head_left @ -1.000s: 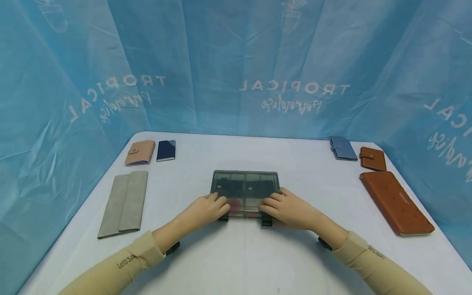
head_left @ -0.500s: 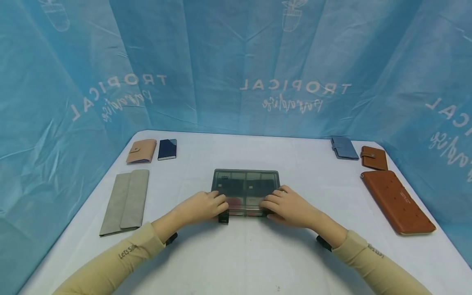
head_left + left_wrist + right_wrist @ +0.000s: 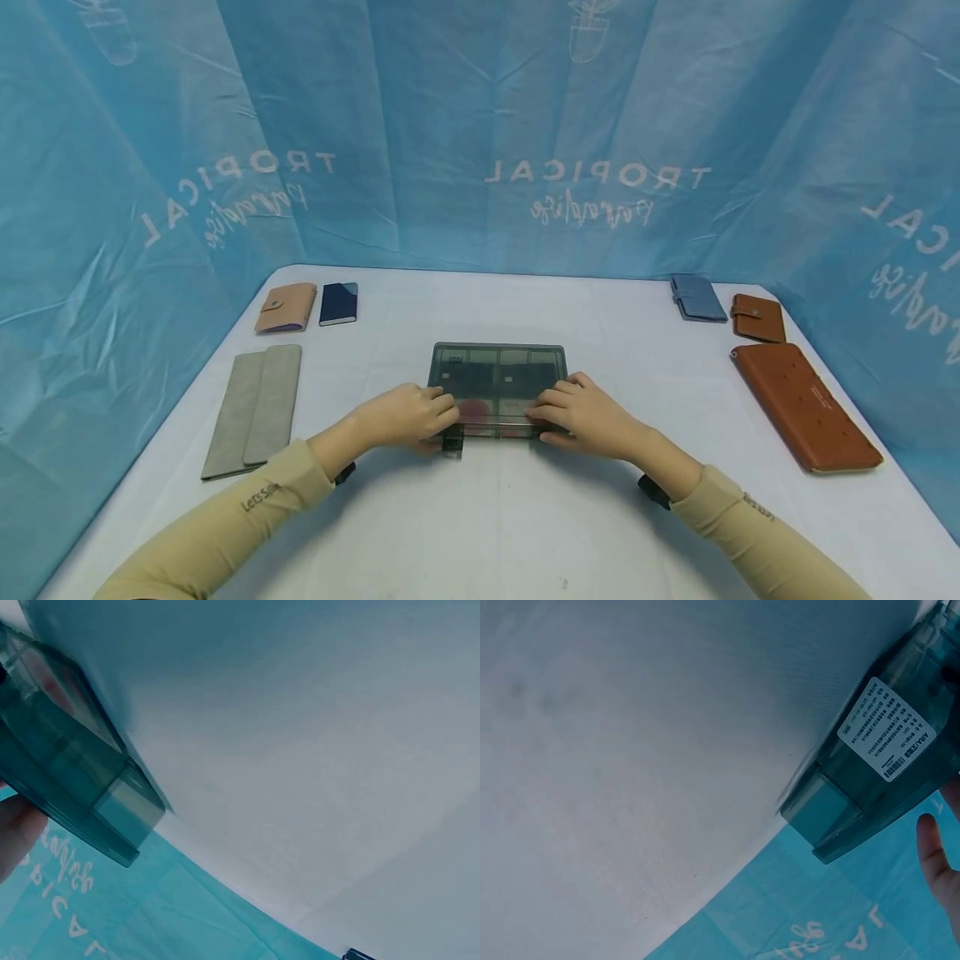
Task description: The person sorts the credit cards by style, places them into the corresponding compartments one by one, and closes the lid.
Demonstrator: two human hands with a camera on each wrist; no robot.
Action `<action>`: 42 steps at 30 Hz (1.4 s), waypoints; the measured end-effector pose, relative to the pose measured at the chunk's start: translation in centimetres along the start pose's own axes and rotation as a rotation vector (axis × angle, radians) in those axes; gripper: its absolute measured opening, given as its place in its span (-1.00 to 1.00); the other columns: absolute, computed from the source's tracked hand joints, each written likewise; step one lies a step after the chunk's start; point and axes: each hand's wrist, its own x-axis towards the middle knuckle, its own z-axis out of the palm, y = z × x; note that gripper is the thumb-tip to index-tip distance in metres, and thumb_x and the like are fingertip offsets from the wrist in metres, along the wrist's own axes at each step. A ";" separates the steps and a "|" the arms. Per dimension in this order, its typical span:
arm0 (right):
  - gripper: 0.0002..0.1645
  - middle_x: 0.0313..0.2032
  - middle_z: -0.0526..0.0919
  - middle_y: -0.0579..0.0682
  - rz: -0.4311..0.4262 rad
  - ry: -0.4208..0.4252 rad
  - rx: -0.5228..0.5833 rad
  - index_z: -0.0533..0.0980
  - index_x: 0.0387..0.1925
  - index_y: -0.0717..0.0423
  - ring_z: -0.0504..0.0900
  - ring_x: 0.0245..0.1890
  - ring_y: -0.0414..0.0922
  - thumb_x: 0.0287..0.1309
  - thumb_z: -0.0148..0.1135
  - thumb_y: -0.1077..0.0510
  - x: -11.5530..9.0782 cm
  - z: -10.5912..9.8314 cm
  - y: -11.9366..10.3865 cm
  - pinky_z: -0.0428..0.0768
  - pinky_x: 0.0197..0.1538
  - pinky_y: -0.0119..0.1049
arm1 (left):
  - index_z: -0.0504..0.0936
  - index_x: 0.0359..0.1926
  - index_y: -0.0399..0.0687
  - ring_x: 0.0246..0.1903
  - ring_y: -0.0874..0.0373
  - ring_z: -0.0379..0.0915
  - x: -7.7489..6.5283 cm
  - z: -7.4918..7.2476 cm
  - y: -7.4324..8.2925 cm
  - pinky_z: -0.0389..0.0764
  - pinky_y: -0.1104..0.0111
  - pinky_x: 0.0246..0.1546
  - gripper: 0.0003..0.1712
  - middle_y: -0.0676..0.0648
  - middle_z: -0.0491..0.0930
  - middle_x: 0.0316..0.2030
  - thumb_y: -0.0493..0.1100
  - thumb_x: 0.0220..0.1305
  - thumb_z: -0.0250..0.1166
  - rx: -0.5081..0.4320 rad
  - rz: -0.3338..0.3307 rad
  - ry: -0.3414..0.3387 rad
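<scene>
A translucent dark green plastic storage box [image 3: 498,367] with inner compartments lies flat mid-table, its lid down. Something reddish shows through its front part. My left hand [image 3: 408,414] grips its front left corner, fingertips on the lid, thumb low by the front. Beside that thumb a dark latch [image 3: 452,442] sticks out from the front edge. On the front right corner my right hand [image 3: 588,417] holds the box, fingers curled over the lid and thumb at the front. It hides the right latch area. In the right wrist view a white printed label [image 3: 889,729] is on the box.
At left lie a grey folder pouch [image 3: 255,408], a beige snap wallet [image 3: 287,308] and a small navy notebook [image 3: 338,303]. At right are a blue wallet [image 3: 699,298], a brown strapped wallet [image 3: 757,318] and a long brown zip wallet [image 3: 806,408]. Blue curtain [image 3: 480,142] surrounds the table.
The right latch, sticking out a second ago, has gone from sight under my right hand. The left thumb has moved lower by the left latch. The box has stayed about in place.
</scene>
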 end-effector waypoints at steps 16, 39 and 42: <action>-0.60 0.29 0.29 0.13 0.188 -0.163 0.086 0.53 0.00 -0.20 0.25 0.27 0.14 0.11 0.22 -0.15 -0.2 -0.2 -0.1 0.26 0.15 0.21 | 0.54 0.07 0.01 0.11 -0.05 0.35 0.2 0.0 0.4 0.33 0.10 0.21 -0.40 -0.09 0.47 0.08 0.22 0.09 0.26 -0.409 -0.450 -0.143; -0.65 0.25 0.35 0.13 0.224 -0.264 0.135 0.47 0.01 -0.15 0.27 0.26 0.15 0.19 0.15 -0.07 -0.2 -0.6 -0.4 0.21 0.26 0.16 | 0.45 0.22 -0.03 0.19 -0.13 0.28 0.2 -0.5 0.1 0.53 0.09 -0.02 -0.33 -0.13 0.39 0.21 0.22 0.19 0.18 -0.515 -0.467 -0.259; -0.65 0.25 0.34 0.13 0.226 -0.252 0.141 0.48 0.00 -0.14 0.27 0.26 0.15 0.18 0.16 -0.06 -0.3 -0.6 -0.5 0.21 0.26 0.16 | 0.44 0.22 -0.03 0.20 -0.13 0.27 0.2 -0.6 0.1 0.52 0.09 0.00 -0.33 -0.13 0.37 0.22 0.22 0.19 0.17 -0.531 -0.470 -0.274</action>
